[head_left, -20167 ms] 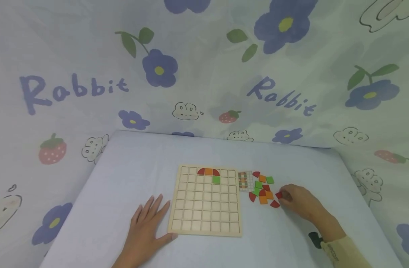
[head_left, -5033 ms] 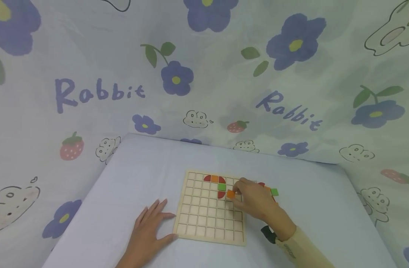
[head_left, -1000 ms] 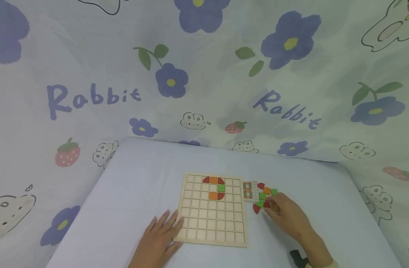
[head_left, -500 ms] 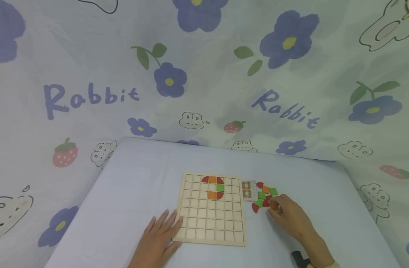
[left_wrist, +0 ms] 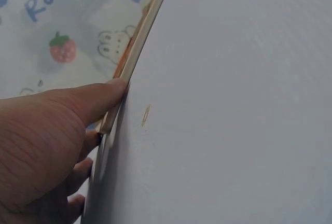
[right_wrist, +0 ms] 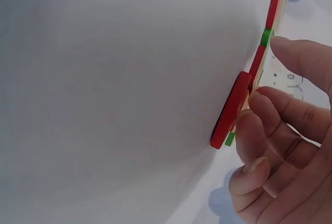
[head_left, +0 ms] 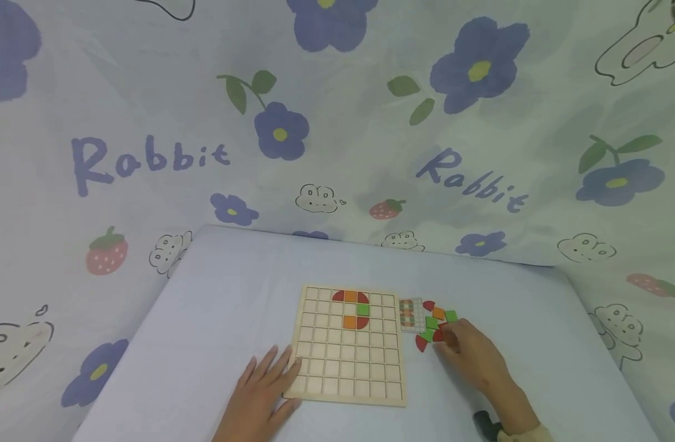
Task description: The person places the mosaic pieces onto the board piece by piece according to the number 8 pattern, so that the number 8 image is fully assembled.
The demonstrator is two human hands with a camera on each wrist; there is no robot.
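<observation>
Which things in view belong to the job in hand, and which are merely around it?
Part of the job:
gridded board
tiles set in the board
loose red, orange and green tiles
pattern card
left hand at the board's edge
right hand at the loose tiles

Merely around:
printed backdrop
white tabletop
black item at the right wrist

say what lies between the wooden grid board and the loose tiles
In the head view, a printed grid pattern card lies there, with bare white tabletop just below it.
</observation>
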